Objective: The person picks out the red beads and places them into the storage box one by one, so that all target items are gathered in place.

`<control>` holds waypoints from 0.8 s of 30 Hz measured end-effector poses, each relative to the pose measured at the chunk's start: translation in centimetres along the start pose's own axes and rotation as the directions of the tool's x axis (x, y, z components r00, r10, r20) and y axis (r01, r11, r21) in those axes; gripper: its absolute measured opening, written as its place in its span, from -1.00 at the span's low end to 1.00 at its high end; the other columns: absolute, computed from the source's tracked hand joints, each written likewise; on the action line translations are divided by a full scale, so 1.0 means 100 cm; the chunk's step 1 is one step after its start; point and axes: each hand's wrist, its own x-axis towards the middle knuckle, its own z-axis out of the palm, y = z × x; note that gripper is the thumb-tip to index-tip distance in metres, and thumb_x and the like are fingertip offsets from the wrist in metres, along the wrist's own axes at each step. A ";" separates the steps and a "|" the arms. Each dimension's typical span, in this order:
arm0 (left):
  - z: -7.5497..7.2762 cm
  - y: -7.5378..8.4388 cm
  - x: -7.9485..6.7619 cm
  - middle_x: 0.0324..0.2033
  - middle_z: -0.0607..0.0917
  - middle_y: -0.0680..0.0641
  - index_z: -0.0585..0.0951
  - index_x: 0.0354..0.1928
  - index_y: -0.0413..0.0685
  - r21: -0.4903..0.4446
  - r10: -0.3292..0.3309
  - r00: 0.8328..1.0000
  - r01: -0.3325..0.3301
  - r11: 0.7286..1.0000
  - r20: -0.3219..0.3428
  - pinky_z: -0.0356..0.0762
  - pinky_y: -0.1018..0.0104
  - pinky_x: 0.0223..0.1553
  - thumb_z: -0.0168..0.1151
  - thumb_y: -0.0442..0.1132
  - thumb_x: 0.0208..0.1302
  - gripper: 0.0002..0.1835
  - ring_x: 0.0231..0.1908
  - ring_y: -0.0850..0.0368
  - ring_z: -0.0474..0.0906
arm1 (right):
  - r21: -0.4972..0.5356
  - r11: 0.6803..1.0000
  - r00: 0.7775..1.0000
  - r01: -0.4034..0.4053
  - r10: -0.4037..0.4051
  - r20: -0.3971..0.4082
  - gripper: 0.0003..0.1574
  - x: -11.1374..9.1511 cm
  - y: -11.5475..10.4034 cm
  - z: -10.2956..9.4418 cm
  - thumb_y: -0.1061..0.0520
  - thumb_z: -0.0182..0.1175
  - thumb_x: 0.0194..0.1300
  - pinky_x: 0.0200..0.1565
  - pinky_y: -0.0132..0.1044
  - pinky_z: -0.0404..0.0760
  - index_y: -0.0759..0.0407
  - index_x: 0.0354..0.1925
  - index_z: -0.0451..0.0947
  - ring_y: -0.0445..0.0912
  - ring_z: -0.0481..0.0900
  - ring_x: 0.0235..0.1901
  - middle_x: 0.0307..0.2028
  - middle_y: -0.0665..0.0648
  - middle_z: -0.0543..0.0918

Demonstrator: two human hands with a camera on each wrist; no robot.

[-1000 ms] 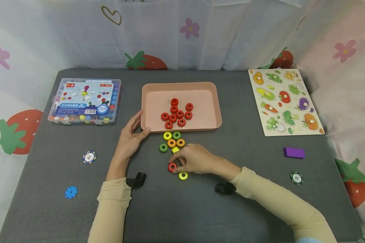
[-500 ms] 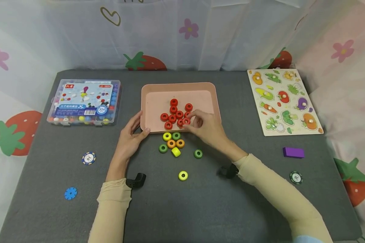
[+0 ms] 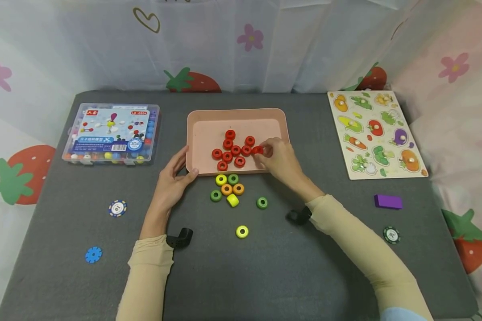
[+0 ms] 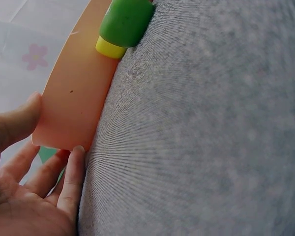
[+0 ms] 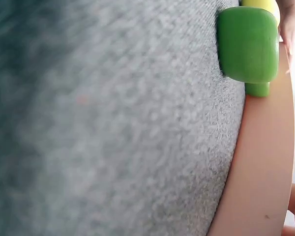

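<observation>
My left hand [image 3: 169,185] holds the front left corner of a pink tray [image 3: 209,127], thumb at the front rim and fingers along the left side. In the left wrist view, the thumb and fingertips touch the tray wall [image 4: 73,103]. Inside the tray lie several red ring beads [image 3: 227,156], holes facing up. Over its right part, my right hand [image 3: 283,164] pinches another red bead [image 3: 258,150], beside the group. Green, orange and yellow beads [image 3: 226,190] cluster on the table just in front of the tray; one yellow bead [image 3: 233,200] lies on its side.
A green bead [image 3: 262,203] and a yellow bead [image 3: 242,232] lie apart nearer me. Left are a clear plastic box [image 3: 111,133], a blue-white chip [image 3: 118,208] and a blue disc [image 3: 93,254]. Right are a vegetable puzzle board [image 3: 379,133], purple block [image 3: 388,202] and dark chip [image 3: 391,235].
My right hand has carried the red bead from the table in front up into the tray, then slightly right. The left hand stays at the tray's corner.
</observation>
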 end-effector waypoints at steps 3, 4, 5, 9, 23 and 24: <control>-0.001 0.001 0.000 0.48 0.31 -0.02 0.21 0.55 0.27 -0.005 -0.006 1.000 0.006 1.000 0.001 0.46 0.02 0.17 0.31 -0.15 0.37 -0.23 0.18 -0.12 0.56 | -0.002 1.000 1.000 0.000 0.000 0.011 -0.65 0.001 -0.001 0.002 0.17 0.41 0.22 -0.32 -0.22 0.52 0.26 -0.03 0.68 -0.06 0.56 -0.37 -0.37 0.12 0.65; -0.001 0.002 0.000 0.48 0.31 -0.02 0.21 0.55 0.27 -0.008 -0.008 1.000 0.008 1.000 0.001 0.45 0.00 0.18 0.30 -0.15 0.37 -0.23 0.18 -0.12 0.56 | 0.002 1.000 1.000 0.002 -0.002 0.013 -0.65 0.002 0.000 0.002 0.18 0.40 0.22 -0.33 -0.22 0.52 0.26 -0.02 0.68 -0.07 0.57 -0.37 -0.37 0.12 0.66; -0.001 0.002 0.000 0.48 0.31 -0.02 0.20 0.55 0.26 -0.011 -0.011 1.000 0.012 1.000 0.002 0.44 -0.01 0.19 0.30 -0.15 0.37 -0.23 0.18 -0.13 0.56 | 0.008 1.000 1.000 0.002 -0.002 0.014 -0.65 0.002 0.000 0.003 0.18 0.40 0.23 -0.33 -0.23 0.53 0.25 -0.01 0.68 -0.08 0.58 -0.37 -0.37 0.11 0.67; -0.001 0.005 -0.002 0.48 0.30 -0.03 0.19 0.55 0.26 -0.012 -0.027 1.000 0.027 1.000 0.003 0.39 -0.07 0.24 0.29 -0.17 0.38 -0.23 0.20 -0.15 0.54 | 0.036 0.999 1.000 -0.003 0.003 0.013 -0.68 0.002 0.000 0.004 0.24 0.37 0.24 -0.29 -0.22 0.57 0.24 -0.02 0.69 -0.08 0.62 -0.33 -0.34 0.11 0.70; 0.002 0.039 0.005 0.56 0.05 -0.17 0.03 0.60 0.11 0.376 0.046 0.999 -0.032 0.926 -0.028 -0.06 -0.32 0.41 0.15 0.20 0.39 -0.12 0.52 -0.20 -0.07 | 0.073 0.981 0.979 0.178 -0.169 -0.113 -0.80 0.008 -0.001 -0.009 0.16 0.34 0.31 -0.11 -0.11 0.53 0.16 -0.10 0.72 -0.03 0.61 -0.21 -0.24 0.10 0.73; 0.004 0.042 0.006 0.57 0.03 -0.17 0.03 0.60 0.10 0.421 0.087 0.995 -0.062 0.905 -0.039 -0.09 -0.36 0.40 0.15 0.23 0.38 -0.10 0.52 -0.22 -0.09 | 0.035 0.976 0.970 0.214 -0.208 -0.128 -0.76 0.009 0.000 -0.012 0.12 0.33 0.33 -0.07 -0.07 0.49 0.15 -0.05 0.71 -0.01 0.58 -0.15 -0.17 0.10 0.73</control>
